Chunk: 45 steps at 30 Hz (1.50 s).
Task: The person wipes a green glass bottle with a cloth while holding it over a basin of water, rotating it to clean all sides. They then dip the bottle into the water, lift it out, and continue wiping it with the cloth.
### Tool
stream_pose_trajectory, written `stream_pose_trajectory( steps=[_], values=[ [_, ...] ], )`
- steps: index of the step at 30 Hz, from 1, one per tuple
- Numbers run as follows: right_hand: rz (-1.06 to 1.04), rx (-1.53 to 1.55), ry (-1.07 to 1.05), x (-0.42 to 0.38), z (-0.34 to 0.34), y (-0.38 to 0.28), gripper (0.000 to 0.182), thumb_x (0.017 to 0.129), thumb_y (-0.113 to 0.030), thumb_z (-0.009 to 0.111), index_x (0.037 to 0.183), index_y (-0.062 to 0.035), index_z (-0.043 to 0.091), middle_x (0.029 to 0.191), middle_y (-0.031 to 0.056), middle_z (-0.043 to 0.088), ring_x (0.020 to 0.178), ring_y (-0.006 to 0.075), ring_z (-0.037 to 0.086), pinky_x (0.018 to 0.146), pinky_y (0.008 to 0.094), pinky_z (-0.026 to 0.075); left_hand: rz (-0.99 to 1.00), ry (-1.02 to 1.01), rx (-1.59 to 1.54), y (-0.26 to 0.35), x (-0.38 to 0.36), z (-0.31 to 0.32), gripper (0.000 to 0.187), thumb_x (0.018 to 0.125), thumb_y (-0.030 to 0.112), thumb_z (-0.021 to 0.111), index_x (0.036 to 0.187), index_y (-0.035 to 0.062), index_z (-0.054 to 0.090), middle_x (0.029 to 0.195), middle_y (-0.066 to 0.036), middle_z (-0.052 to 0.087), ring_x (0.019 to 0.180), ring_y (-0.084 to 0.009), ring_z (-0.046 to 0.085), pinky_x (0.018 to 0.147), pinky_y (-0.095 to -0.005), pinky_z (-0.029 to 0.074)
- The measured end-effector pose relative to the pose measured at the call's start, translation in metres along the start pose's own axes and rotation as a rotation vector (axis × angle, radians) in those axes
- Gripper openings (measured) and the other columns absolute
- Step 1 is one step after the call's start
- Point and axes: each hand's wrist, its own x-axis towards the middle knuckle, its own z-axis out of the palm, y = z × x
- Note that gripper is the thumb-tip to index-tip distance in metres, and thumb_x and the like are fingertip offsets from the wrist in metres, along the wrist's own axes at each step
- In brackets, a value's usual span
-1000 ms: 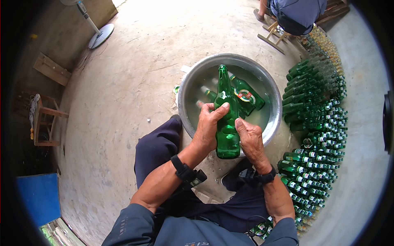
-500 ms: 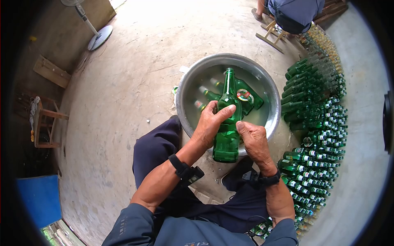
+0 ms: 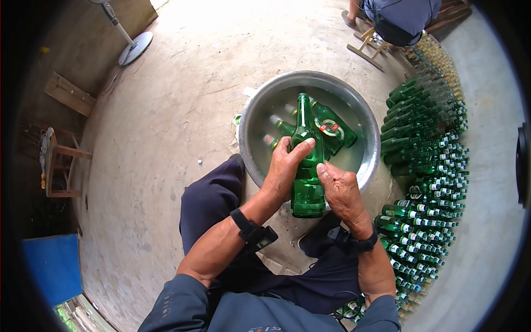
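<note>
Both hands grip one green glass bottle (image 3: 307,191), its neck pointing away from me and its base toward my lap. My left hand (image 3: 285,165) wraps its left side, thumb across the front. On the lower right side my right hand (image 3: 343,191) is closed with its thumb pressed on the glass; its other fingers are partly hidden. No label shows on the side facing me. Beneath the bottle's neck is a round metal basin (image 3: 260,105) of cloudy water. Several green bottles lie in it, including a labelled bottle (image 3: 335,126) right of the held one.
Rows of green bottles (image 3: 423,221) line the wall on my right. At the upper right a person (image 3: 398,19) sits on a low wooden stool (image 3: 366,52). A standing fan (image 3: 135,48), a wooden stool (image 3: 66,166) and a blue panel (image 3: 52,268) are on the left.
The held bottle's neck has tilted slightly to the left, while its base has shifted a little right. Both hands keep their grip.
</note>
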Motion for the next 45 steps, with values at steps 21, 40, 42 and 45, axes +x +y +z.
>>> stream_pose_trajectory(
  steps=[21, 40, 42, 45],
  values=[
    [0.064, -0.041, -0.051, 0.000, -0.009, -0.006, 0.025, 0.101, -0.019, 0.061, 0.090, 0.0035, 0.061, 0.065, 0.0202, 0.044, 0.057, 0.0243, 0.037, 0.056, 0.0400, 0.042, 0.063, 0.095, 0.109, -0.016, 0.006, -0.005, 0.052, 0.087, 0.039, 0.077, 0.108, -0.0031, 0.055, 0.094, -0.010, 0.060, 0.083, -0.0137, 0.058, 0.074, -0.0312, 0.051],
    [0.011, -0.069, -0.013, 0.001, -0.006, -0.001, 0.026, 0.099, -0.014, 0.061, 0.082, 0.0041, 0.057, 0.065, 0.0234, 0.047, 0.057, 0.0346, 0.037, 0.055, 0.0417, 0.041, 0.023, 0.091, 0.070, -0.014, 0.004, -0.002, 0.052, 0.087, 0.039, 0.077, 0.107, -0.0029, 0.053, 0.093, -0.009, 0.058, 0.079, -0.0135, 0.059, 0.069, -0.0303, 0.053],
    [-0.008, -0.058, -0.028, 0.001, -0.007, 0.001, 0.026, 0.099, -0.015, 0.062, 0.081, 0.0041, 0.057, 0.065, 0.0232, 0.047, 0.056, 0.0330, 0.036, 0.055, 0.0420, 0.041, 0.010, 0.090, 0.088, -0.011, 0.003, -0.001, 0.052, 0.087, 0.039, 0.077, 0.106, -0.0028, 0.053, 0.093, -0.010, 0.058, 0.079, -0.0132, 0.058, 0.069, -0.0300, 0.052],
    [-0.015, -0.126, -0.041, 0.001, -0.009, -0.005, 0.026, 0.099, -0.015, 0.063, 0.081, 0.0039, 0.058, 0.065, 0.0231, 0.046, 0.056, 0.0314, 0.035, 0.054, 0.0419, 0.041, 0.026, 0.091, 0.113, -0.015, 0.004, -0.003, 0.052, 0.087, 0.039, 0.077, 0.106, -0.0029, 0.053, 0.092, -0.009, 0.058, 0.079, -0.0132, 0.058, 0.069, -0.0301, 0.052]
  ],
)
